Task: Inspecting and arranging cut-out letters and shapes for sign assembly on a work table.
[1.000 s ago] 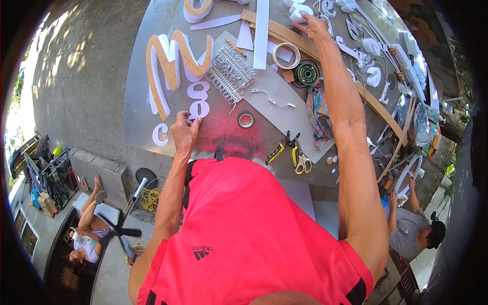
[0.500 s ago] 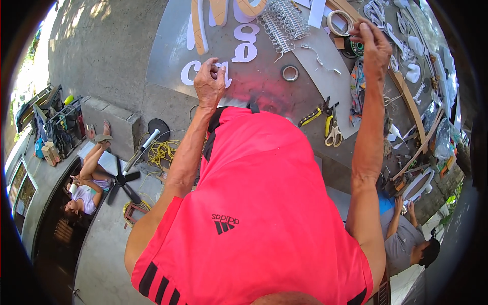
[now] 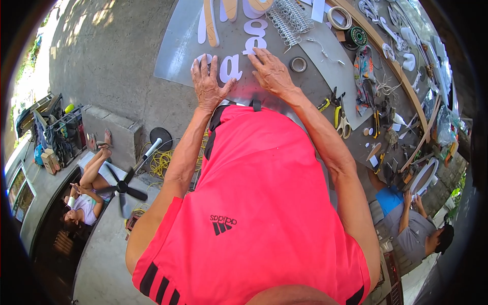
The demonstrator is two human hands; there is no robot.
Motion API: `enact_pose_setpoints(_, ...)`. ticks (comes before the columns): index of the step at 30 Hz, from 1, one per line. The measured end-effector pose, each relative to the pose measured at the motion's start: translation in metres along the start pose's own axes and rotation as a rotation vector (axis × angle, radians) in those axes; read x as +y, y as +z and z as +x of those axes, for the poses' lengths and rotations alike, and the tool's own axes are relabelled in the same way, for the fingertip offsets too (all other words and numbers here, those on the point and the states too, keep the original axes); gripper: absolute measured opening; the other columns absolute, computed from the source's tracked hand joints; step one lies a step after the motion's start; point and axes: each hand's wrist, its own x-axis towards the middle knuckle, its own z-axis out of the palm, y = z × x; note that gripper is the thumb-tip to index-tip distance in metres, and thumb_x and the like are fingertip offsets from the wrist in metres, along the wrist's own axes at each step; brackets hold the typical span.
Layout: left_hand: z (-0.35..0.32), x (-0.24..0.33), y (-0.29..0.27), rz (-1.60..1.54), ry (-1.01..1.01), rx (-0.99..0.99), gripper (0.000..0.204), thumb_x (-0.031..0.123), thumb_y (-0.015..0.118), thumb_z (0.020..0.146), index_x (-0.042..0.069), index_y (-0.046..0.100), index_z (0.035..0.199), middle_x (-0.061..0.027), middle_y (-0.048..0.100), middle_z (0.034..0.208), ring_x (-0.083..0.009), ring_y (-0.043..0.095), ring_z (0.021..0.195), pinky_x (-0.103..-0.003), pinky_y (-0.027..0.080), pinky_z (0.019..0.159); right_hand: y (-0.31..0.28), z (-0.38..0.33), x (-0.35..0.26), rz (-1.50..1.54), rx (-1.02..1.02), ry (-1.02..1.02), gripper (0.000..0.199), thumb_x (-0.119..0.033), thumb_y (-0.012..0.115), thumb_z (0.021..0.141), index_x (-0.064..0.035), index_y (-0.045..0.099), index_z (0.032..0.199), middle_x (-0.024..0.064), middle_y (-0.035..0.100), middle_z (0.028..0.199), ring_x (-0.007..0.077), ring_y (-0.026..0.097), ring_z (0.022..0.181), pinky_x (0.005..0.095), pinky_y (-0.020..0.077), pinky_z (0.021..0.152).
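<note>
My left hand (image 3: 207, 81) lies flat, fingers spread, on a white cut-out letter at the near left of the grey metal sheet (image 3: 178, 46). My right hand (image 3: 272, 71) rests palm down on the sheet just right of another white letter (image 3: 231, 68), its fingertips near a third white letter (image 3: 254, 43). Neither hand grips anything. More white and tan letter shapes (image 3: 209, 23) lie further up the sheet. My red shirt hides the sheet's near edge.
A small tape ring (image 3: 298, 64), wire coils (image 3: 290, 18), tape rolls (image 3: 339, 17) and yellow-handled pliers and scissors (image 3: 339, 114) lie on the worktable. A seated person (image 3: 406, 223) works at the right. A fan (image 3: 124, 185) and another person (image 3: 86, 193) are at the lower left.
My right hand came down from the far right of the table onto the sheet beside the white letters. My left hand stayed on the letters. The view tilted down.
</note>
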Motion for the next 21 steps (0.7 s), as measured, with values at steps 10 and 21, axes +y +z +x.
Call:
enact_pose_setpoints(10, 0.001, -0.015, 0.007, -0.014, 0.063, 0.005, 0.094, 0.059, 0.076, 0.074, 0.005, 0.047, 0.145, -0.0207, 0.037, 0.153, -0.0444, 0.025, 0.145, -0.061, 0.015, 0.117, 0.019, -0.003, -0.001, -0.216, -0.005, -0.016, 0.045, -0.013, 0.063, 0.086, -0.0017, 0.058, 0.129, 0.0145, 0.048, 0.145, 0.0328, 0.045, 0.135, 0.0428, 0.0381, 0.109)
enact_pose_setpoints(21, -0.001, -0.027, 0.001, -0.021, 0.096, 0.019, 0.095, 0.059, 0.077, 0.074, 0.002, 0.046, 0.144, -0.019, 0.038, 0.153, -0.0435, 0.026, 0.145, -0.06, 0.017, 0.117, 0.021, -0.003, -0.007, -0.246, -0.003, -0.005, 0.044, -0.013, 0.059, 0.087, -0.0008, 0.058, 0.129, 0.0141, 0.048, 0.145, 0.0319, 0.045, 0.135, 0.0427, 0.0383, 0.108)
